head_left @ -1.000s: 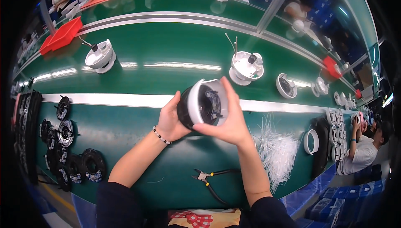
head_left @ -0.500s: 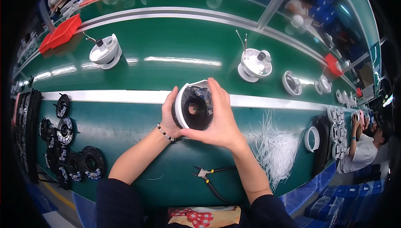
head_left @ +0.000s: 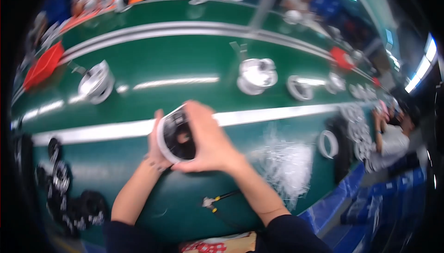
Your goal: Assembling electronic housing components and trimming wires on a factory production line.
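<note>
Both my hands hold a round white camera housing (head_left: 162,143) up over the near edge of the white strip. Its black inside (head_left: 176,131) faces up toward me, with a round hole near the middle. My left hand (head_left: 154,147), with a beaded bracelet at the wrist, is closed round the left side. My right hand (head_left: 208,143) grips the right side, thumb along the lower rim and fingers over the top. Motion blurs the fine parts inside. Below them on the green table lie cutting pliers (head_left: 209,201) with black and yellow handles.
A heap of thin white plastic strips (head_left: 287,166) lies right of my arm, then a white ring (head_left: 328,144). Black ring parts (head_left: 92,206) crowd the left. White camera bases (head_left: 257,76) and a red tray (head_left: 45,65) stand beyond the strip. Another person (head_left: 394,137) sits far right.
The whole view has swung, so the table things sit further left, and it is now blurred. My hands keep hold of the housing, which appears slightly turned.
</note>
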Demonstrator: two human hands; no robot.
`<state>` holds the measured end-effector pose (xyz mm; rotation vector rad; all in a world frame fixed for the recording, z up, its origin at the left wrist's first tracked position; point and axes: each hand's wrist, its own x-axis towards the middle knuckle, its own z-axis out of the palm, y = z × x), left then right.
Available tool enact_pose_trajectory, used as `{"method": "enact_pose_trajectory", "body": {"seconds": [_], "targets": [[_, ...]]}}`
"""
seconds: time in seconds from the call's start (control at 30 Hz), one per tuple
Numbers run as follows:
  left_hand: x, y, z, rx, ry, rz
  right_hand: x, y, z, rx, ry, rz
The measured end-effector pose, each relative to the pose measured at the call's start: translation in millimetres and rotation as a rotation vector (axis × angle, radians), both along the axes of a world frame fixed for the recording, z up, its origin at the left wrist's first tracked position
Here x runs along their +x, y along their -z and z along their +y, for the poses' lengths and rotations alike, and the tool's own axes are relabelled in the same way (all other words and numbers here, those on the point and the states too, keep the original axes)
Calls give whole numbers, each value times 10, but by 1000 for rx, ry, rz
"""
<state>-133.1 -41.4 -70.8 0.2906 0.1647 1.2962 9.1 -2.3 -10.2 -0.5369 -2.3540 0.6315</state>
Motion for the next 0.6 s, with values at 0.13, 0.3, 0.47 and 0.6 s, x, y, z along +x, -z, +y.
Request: {"method": "enact_pose_trajectory", "body": {"seconds": [0.13, 0.3, 0.47, 0.6], "targets": [[86, -178, -84, -116, -267, 184, -53, 113, -82, -9, 102, 1], [96, -282, -58, 182, -288, 298, -123, 110, -178, 100, 288, 210], [287, -394, 42, 204, -354, 346, 3, 153, -86, 155, 315, 327], [199, -264, 255, 24, -287, 259, 191, 244, 20, 156, 308, 285]]}}
